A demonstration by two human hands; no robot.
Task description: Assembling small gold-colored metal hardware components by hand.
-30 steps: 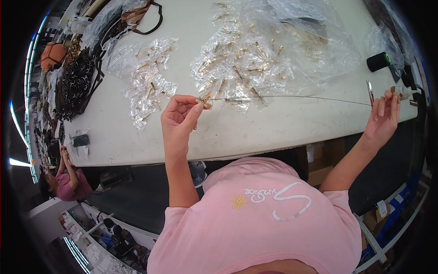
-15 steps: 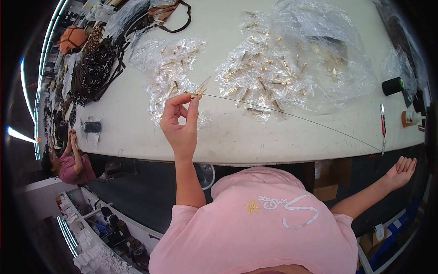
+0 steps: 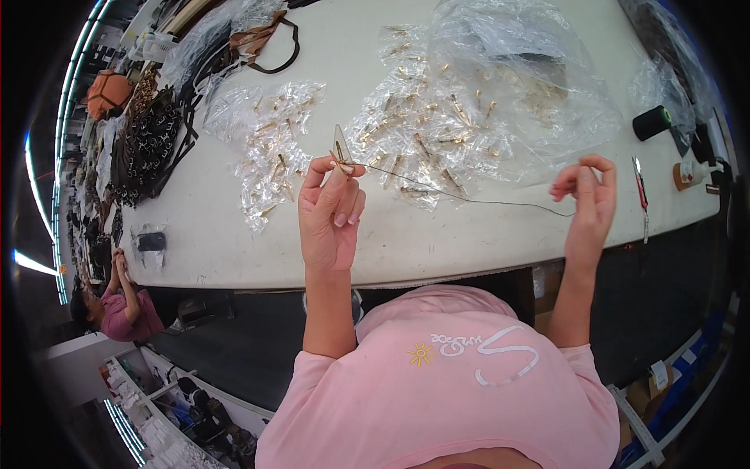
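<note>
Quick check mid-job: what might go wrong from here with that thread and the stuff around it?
The dark thread runs slack from the left hand toward the right hand, close to the bagged gold pieces; it might snag on them.

The small gold piece is pinched at the left fingertips, so it could slip.

The red-and-silver tool lies near the front edge of the table; a sweep of the right arm might knock it off.
</note>
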